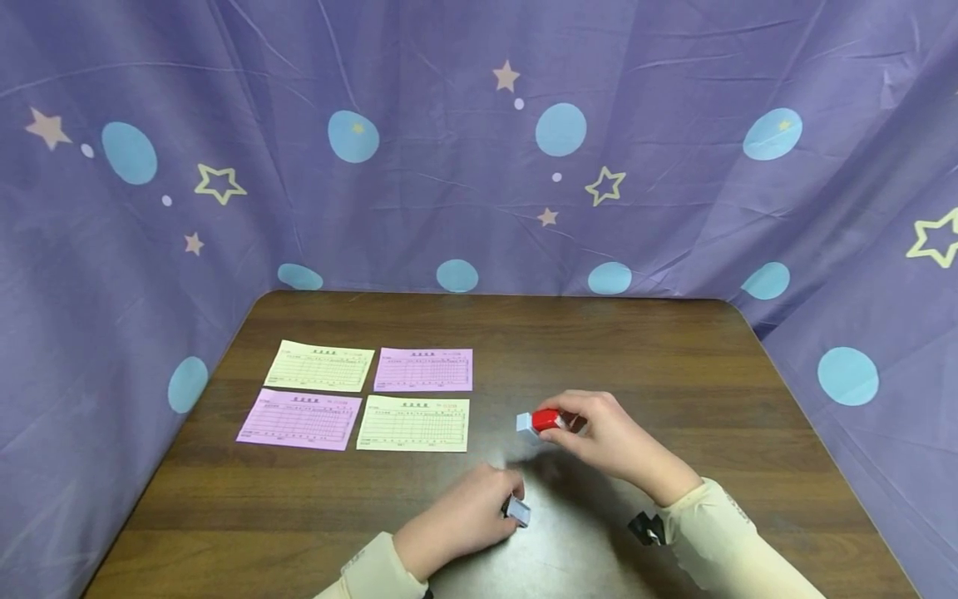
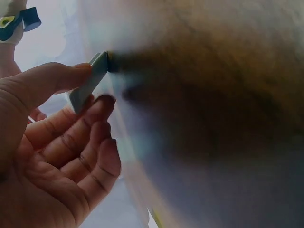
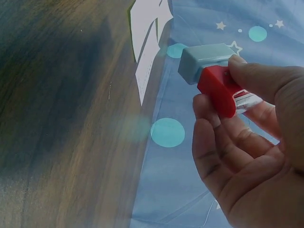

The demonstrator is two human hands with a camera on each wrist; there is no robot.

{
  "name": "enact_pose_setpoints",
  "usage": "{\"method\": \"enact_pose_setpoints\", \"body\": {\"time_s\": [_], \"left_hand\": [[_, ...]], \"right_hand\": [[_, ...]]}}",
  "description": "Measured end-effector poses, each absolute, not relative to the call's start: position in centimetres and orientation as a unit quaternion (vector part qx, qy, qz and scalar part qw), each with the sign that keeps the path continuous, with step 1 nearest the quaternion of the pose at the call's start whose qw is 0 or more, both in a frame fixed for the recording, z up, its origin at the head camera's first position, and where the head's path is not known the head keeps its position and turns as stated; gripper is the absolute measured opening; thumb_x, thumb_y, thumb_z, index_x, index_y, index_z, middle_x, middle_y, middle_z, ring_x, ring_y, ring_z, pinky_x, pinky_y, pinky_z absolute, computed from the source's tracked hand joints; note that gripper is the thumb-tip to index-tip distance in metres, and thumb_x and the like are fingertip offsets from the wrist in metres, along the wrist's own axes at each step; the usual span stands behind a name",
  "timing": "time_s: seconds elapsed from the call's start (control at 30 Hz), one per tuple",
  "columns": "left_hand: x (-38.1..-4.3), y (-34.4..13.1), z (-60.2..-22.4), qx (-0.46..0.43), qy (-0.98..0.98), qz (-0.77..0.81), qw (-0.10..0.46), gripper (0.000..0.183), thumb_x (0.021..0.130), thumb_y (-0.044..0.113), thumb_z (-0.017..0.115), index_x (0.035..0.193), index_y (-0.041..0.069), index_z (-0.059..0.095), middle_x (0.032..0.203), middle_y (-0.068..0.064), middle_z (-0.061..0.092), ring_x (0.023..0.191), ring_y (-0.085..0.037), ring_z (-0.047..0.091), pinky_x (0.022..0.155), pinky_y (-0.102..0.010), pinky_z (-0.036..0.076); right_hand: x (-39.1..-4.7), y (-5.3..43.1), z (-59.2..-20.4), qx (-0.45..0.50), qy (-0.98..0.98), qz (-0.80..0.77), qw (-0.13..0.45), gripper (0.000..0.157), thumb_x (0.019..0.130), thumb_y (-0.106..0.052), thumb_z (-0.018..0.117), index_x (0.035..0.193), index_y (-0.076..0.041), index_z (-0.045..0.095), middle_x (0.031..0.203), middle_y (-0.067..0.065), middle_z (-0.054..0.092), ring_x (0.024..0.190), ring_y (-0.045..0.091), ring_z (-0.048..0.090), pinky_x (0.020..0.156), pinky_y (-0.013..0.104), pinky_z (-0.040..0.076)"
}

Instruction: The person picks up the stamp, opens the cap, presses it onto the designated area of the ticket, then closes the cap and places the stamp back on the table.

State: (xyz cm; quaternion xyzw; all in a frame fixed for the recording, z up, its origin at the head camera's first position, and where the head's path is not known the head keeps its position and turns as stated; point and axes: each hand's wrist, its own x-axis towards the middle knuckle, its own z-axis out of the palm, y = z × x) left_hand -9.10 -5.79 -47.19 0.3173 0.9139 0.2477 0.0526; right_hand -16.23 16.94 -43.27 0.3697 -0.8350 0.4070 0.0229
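Observation:
In the head view my right hand [image 1: 599, 428] holds a red hand stamp [image 1: 547, 419] above the table. The right wrist view shows the thumb and fingertips pinching the stamp [image 3: 219, 90], which has a pale blue block-shaped end [image 3: 204, 59] and a clear part towards the palm. Lower and to the left, my left hand [image 1: 471, 509] pinches a small grey rectangular piece [image 1: 518, 511] with a dark side. In the left wrist view this piece [image 2: 88, 84] is between thumb and index finger, the other fingers loosely bent. Its exact kind is unclear.
Beyond my left hand lie two yellow forms [image 1: 322, 366] [image 1: 413, 423] and two purple forms [image 1: 424, 369] [image 1: 301, 419], laid in two rows on the brown wooden table [image 1: 599, 349]. A purple curtain [image 1: 464, 191] with stars and blue dots surrounds the table's back and sides.

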Motion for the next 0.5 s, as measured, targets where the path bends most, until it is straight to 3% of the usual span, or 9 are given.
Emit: {"method": "enact_pose_setpoints", "body": {"time_s": [0.3, 0.5], "left_hand": [[-8.67, -5.59, -47.39, 0.324, 0.932, 0.163, 0.008, 0.024, 0.066, 0.011, 0.085, 0.075, 0.017, 0.064, 0.075, 0.009, 0.047, 0.067, -0.010, 0.050, 0.056, -0.024, 0.042], [-8.49, -5.54, -47.49, 0.322, 0.939, 0.120, -0.018, 0.024, 0.066, 0.016, 0.088, 0.072, 0.017, 0.065, 0.076, 0.006, 0.050, 0.069, -0.015, 0.054, 0.055, -0.029, 0.044]], "right_hand": [[-16.26, 16.68, -42.91, 0.342, -0.844, 0.412, 0.037, 0.021, 0.087, -0.013, 0.083, 0.107, -0.012, 0.074, 0.088, -0.013, 0.068, 0.074, 0.007, 0.063, 0.064, 0.029, 0.056], [-16.43, 16.76, -43.03, 0.352, -0.838, 0.413, 0.056, 0.025, 0.089, -0.008, 0.080, 0.113, -0.007, 0.073, 0.096, -0.008, 0.070, 0.077, 0.008, 0.064, 0.066, 0.027, 0.057]]}}
